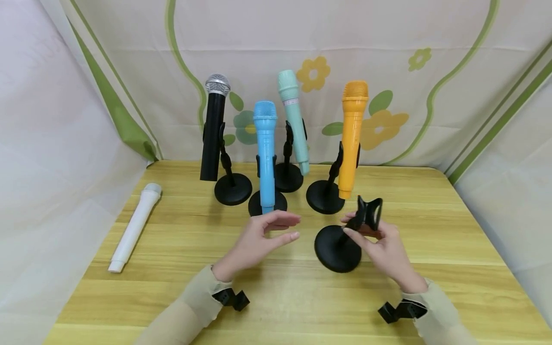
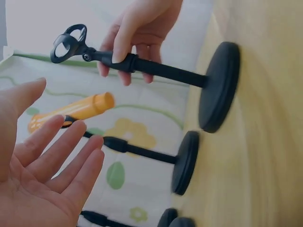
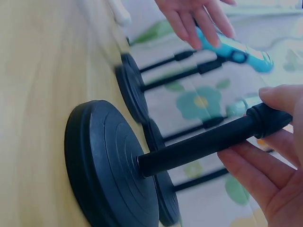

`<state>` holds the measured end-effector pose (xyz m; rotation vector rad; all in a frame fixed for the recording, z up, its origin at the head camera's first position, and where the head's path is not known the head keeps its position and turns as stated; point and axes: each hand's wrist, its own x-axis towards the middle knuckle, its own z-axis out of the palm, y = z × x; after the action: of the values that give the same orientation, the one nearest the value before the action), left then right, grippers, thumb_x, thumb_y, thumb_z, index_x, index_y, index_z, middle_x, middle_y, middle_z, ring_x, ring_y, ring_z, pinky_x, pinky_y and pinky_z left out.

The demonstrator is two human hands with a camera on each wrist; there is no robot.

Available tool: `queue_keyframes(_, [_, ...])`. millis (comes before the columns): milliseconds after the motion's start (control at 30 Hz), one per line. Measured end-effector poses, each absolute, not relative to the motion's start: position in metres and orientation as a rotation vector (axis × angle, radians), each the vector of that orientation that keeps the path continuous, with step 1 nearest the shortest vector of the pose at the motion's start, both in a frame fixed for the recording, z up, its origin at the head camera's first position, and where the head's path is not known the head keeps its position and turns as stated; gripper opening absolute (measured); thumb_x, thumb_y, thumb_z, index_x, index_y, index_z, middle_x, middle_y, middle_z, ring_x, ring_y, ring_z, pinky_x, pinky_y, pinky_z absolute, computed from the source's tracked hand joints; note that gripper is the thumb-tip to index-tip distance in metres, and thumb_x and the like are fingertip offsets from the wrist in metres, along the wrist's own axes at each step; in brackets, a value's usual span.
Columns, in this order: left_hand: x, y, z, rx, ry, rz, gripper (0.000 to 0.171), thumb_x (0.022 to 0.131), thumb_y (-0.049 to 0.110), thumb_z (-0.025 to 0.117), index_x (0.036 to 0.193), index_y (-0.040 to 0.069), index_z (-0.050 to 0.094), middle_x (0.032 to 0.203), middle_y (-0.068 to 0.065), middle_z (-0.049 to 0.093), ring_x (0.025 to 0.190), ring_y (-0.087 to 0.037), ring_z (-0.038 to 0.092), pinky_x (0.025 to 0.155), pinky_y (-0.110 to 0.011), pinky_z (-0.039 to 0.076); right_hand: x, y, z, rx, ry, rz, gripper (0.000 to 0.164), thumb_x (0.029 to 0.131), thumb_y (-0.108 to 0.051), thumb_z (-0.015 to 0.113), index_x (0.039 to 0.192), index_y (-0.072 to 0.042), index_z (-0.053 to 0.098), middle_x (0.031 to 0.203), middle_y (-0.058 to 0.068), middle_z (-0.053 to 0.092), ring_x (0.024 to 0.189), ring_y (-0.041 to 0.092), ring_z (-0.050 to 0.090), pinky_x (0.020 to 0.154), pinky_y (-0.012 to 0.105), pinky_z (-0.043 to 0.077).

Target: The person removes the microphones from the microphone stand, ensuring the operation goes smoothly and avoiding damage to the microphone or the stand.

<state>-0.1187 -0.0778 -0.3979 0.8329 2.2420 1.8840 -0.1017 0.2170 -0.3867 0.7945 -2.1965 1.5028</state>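
Observation:
My right hand (image 1: 388, 249) pinches the pole of a black microphone stand (image 1: 338, 251) between thumb and fingers, just under its holder. That holder (image 2: 71, 45) is bare of any microphone. The stand's round base (image 3: 102, 161) is down at the wooden table, its pole upright. My left hand (image 1: 256, 239) hovers in front of the blue microphone (image 1: 267, 158), fingers extended and thumb apart, with nothing in it. On the table's left side lies a white microphone (image 1: 134, 230), head pointing away from me.
Behind my hands, black stands hold a black microphone (image 1: 211, 134) with a silver head, the blue one, a mint green microphone (image 1: 294, 124) and an orange microphone (image 1: 352, 139). A flowered curtain (image 1: 375, 38) hangs along the table's back edge.

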Motion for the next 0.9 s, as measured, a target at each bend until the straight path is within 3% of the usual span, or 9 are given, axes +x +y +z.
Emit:
queue_keyframes(200, [-0.127,-0.056,-0.407,0.854,2.239,1.893,0.039,0.096,0.024,0.075,0.133,0.015,0.065,0.131,0.003,0.066,0.120,-0.016,0.061,0.103,-0.033,0.048,-0.107,0.246,-0.383,0.660,-2.231,1.420,0.038,0.083,0.022,0.071,0.117,0.006,0.068,0.107,0.022,0.071,0.094,0.020,0.073,0.079,0.022,0.058])
queue_keyframes(433, [-0.143,-0.022,-0.410,0.833,2.340,1.960,0.050,0.093,0.024,0.079,0.139,0.018,0.061,0.137,0.006,0.061,0.123,-0.013,0.058,0.105,-0.032,0.047,-0.124,0.276,-0.382,0.565,-2.220,1.469,0.033,0.087,0.021,0.067,0.119,0.013,0.065,0.111,0.030,0.067,0.100,0.015,0.071,0.085,0.021,0.056])
queue_keyframes(667, [-0.160,0.005,-0.415,0.719,2.340,2.000,0.065,0.090,0.029,0.082,0.147,0.018,0.053,0.146,0.005,0.054,0.129,-0.014,0.055,0.108,-0.030,0.043,-0.142,0.296,-0.376,0.380,-2.279,1.379,0.031,0.091,0.012,0.070,0.122,0.009,0.066,0.122,0.014,0.068,0.092,0.004,0.072,0.074,0.013,0.053])
queue_keyframes(800, [-0.176,0.014,-0.425,0.616,2.340,2.013,0.067,0.090,0.028,0.082,0.148,0.014,0.051,0.146,0.003,0.054,0.131,-0.020,0.054,0.107,-0.027,0.042,-0.159,0.311,-0.380,0.327,-2.257,1.357,0.035,0.090,0.011,0.072,0.124,0.006,0.068,0.124,0.013,0.068,0.092,0.003,0.071,0.076,0.013,0.053])
queue_keyframes(900, [-0.189,0.019,-0.429,0.573,2.345,2.034,0.067,0.090,0.026,0.082,0.148,0.010,0.051,0.146,-0.001,0.054,0.131,-0.023,0.054,0.108,-0.030,0.042,-0.176,0.328,-0.387,0.266,-2.245,1.359,0.038,0.090,0.007,0.074,0.127,0.000,0.070,0.122,0.004,0.070,0.092,0.001,0.071,0.078,0.014,0.054])
